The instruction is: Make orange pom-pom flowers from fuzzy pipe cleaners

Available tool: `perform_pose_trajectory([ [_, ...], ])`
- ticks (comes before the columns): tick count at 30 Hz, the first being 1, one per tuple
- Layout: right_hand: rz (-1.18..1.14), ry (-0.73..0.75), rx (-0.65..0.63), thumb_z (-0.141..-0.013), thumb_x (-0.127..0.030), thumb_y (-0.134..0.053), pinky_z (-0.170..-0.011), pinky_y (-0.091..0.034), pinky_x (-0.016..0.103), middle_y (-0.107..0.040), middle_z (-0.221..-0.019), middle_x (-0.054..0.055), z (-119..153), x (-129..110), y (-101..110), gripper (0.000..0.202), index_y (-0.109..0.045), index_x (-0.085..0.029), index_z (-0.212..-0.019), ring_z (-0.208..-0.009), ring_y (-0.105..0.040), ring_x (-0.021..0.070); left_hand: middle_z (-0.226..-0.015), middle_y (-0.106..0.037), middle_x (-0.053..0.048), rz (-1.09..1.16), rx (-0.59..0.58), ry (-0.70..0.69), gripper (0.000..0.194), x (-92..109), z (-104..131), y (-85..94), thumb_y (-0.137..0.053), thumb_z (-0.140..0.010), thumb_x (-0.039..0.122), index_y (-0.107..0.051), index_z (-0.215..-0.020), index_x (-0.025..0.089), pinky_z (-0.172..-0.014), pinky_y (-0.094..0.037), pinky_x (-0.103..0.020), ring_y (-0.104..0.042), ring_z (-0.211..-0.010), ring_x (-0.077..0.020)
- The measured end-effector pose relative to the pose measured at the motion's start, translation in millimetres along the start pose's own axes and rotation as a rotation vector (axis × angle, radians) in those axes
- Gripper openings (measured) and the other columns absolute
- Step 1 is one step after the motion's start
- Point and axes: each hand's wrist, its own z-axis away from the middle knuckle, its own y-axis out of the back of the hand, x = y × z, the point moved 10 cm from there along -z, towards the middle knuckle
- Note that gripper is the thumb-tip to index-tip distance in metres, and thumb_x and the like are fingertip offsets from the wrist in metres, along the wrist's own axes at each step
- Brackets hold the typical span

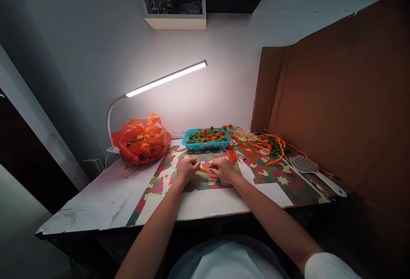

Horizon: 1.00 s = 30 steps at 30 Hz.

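Note:
A short yellow-orange fuzzy strip (204, 170), like a pipe cleaner, stretches between my two hands just above the table. My left hand (188, 169) is closed, its fingertips pinching the strip's left end. At the other end my right hand (223, 170) is closed too, with thumb and forefinger on the strip. The ends inside the fingers are hidden. Beyond the hands stands a blue basket (207, 146) of orange flower heads on green stems. Loose orange and red strips (251, 144) lie right of it.
An orange plastic bag (144, 142) with yellow-orange flowers sits at the back left beside a lit desk lamp (166, 78). On the right lie a white hairbrush (317, 172) and more orange strips. A cardboard panel (336, 91) walls off that side. Shelves (205, 1) hang above.

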Motion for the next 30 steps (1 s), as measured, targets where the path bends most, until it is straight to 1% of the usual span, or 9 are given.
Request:
perform_pose_trajectory([
  [5, 0.119, 0.01, 0.143, -0.084, -0.019, -0.059, -0.073, -0.026, 0.031, -0.069, -0.077, 0.001, 1.7, -6.8, 8.9, 0.015, -0.068, -0.02, -0.073, -0.078, -0.056, 0.0155, -0.051, -0.049, 0.001, -0.112, 0.111, 0.096, 0.026, 3.3, 5.9, 14.0, -0.048, -0.072, 0.03, -0.048, -0.049, 0.019, -0.051, -0.021, -0.026, -0.042, -0.053, -0.0133],
  [9, 0.133, 0.045, 0.223, -0.085, -0.019, -0.057, -0.073, -0.027, 0.031, -0.069, -0.075, 0.002, 4.6, -11.0, 6.6, 0.015, -0.068, -0.02, -0.074, -0.079, -0.058, 0.0167, -0.052, -0.051, 0.0, -0.149, 0.212, 0.147, 0.025, 4.5, 10.4, 23.1, -0.048, -0.074, 0.03, -0.053, -0.052, 0.02, -0.052, -0.019, -0.026, -0.043, -0.055, -0.0143],
  [14, 0.058, 0.033, 0.248, -0.084, -0.024, -0.059, -0.073, -0.031, 0.029, -0.072, -0.084, 0.003, 6.0, -13.1, -0.6, 0.012, -0.07, -0.02, -0.085, -0.083, -0.061, 0.0172, -0.049, -0.047, 0.0, -0.118, 0.325, 0.208, 0.027, -1.1, 16.1, 33.7, -0.047, -0.075, 0.03, -0.047, -0.049, 0.02, -0.052, -0.019, -0.026, -0.038, -0.052, -0.0141],
  [19, -0.034, 0.07, 0.297, -0.086, -0.024, -0.057, -0.075, -0.033, 0.029, -0.073, -0.092, 0.004, 7.6, -18.1, -2.7, 0.019, -0.071, -0.025, -0.098, -0.089, -0.064, 0.0177, -0.045, -0.041, 0.002, 0.036, 0.397, 0.254, 0.029, -13.8, 18.6, 38.2, -0.048, -0.072, 0.03, -0.04, -0.046, 0.02, -0.05, -0.021, -0.025, -0.035, -0.048, -0.0125],
  [22, -0.163, 0.075, 0.316, -0.086, -0.027, -0.056, -0.075, -0.036, 0.03, -0.073, -0.084, 0.004, 7.4, -16.5, -1.9, 0.02, -0.073, -0.025, -0.096, -0.081, -0.064, 0.0179, -0.044, -0.034, 0.004, 0.206, 0.424, 0.263, 0.03, -24.1, 16.0, 34.5, -0.048, -0.07, 0.03, -0.035, -0.044, 0.02, -0.05, -0.025, -0.024, -0.034, -0.046, -0.0109],
  [24, -0.347, 0.039, 0.295, -0.084, -0.032, -0.058, -0.072, -0.04, 0.03, -0.073, -0.08, 0.005, 4.5, -8.4, -3.3, 0.02, -0.074, -0.024, -0.092, -0.075, -0.064, 0.0179, -0.044, -0.03, 0.005, 0.347, 0.416, 0.261, 0.031, -30.5, 12.3, 28.4, -0.047, -0.069, 0.031, -0.032, -0.044, 0.02, -0.049, -0.026, -0.023, -0.031, -0.045, -0.0099],
  [27, -0.675, -0.092, 0.203, -0.077, -0.044, -0.062, -0.063, -0.045, 0.029, -0.071, -0.073, 0.005, -2.8, 13.5, -12.5, 0.028, -0.075, -0.02, -0.083, -0.069, -0.064, 0.0186, -0.045, -0.025, 0.006, 0.527, 0.37, 0.217, 0.03, -32.8, 5.1, 18.5, -0.046, -0.067, 0.032, -0.027, -0.046, 0.021, -0.047, -0.026, -0.022, -0.027, -0.045, -0.0087],
  [28, -0.744, -0.137, 0.161, -0.074, -0.048, -0.063, -0.06, -0.045, 0.028, -0.07, -0.069, 0.005, -5.1, 20.7, -16.2, 0.032, -0.075, -0.019, -0.08, -0.066, -0.062, 0.0182, -0.046, -0.024, 0.006, 0.562, 0.345, 0.185, 0.03, -30.7, 2.6, 15.9, -0.046, -0.066, 0.032, -0.026, -0.047, 0.021, -0.047, -0.025, -0.022, -0.026, -0.045, -0.0085],
  [30, -0.789, -0.2, 0.095, -0.067, -0.051, -0.069, -0.055, -0.043, 0.027, -0.068, -0.065, 0.004, -8.4, 32.9, -19.9, 0.036, -0.074, -0.016, -0.075, -0.06, -0.059, 0.0163, -0.047, -0.023, 0.006, 0.584, 0.263, 0.105, 0.03, -23.3, -2.0, 10.0, -0.046, -0.064, 0.032, -0.025, -0.047, 0.021, -0.047, -0.024, -0.021, -0.024, -0.046, -0.0083],
])
